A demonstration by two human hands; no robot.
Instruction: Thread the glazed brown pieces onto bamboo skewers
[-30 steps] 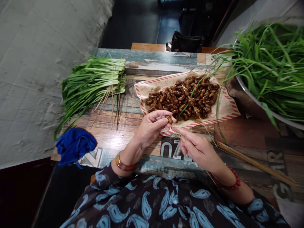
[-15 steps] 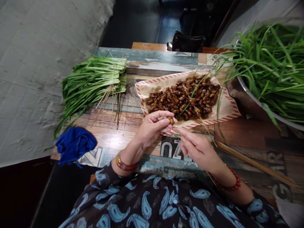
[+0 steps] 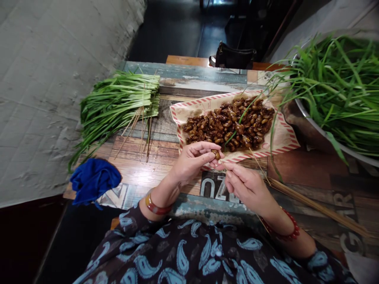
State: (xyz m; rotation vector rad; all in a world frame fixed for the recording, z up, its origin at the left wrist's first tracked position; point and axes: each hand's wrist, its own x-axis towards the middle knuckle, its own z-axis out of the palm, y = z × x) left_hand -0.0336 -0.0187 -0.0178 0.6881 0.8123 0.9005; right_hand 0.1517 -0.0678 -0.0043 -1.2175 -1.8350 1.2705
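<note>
Between its thumb and fingers, my left hand [image 3: 192,159] pinches a glossy brown pupa [image 3: 216,154]. My right hand [image 3: 244,185] is closed on a thin wooden skewer [image 3: 262,223], whose lower part shows below the palm; its tip is hidden near my left fingertips. The two hands almost meet at the near edge of a sheet of paper [image 3: 192,107] with a red-striped border. On that paper lies a heap of brown pupae [image 3: 227,122], with a few green blades across it. One skewer [image 3: 259,165] leans with its end at the heap.
Green stalks with skewers [image 3: 121,102] lie at the left, above a blue cloth [image 3: 95,180]. A metal bowl [image 3: 308,114] of long green leaves [image 3: 343,90] stands at the right. A bundle of skewers [image 3: 319,205] lies at the lower right. A black bag [image 3: 235,56] sits beyond the table [image 3: 183,73].
The view has shifted slightly, so things appear a little lower. Both hands keep almost the same pose, with the pupa still in my left fingers and the skewer in my right.
</note>
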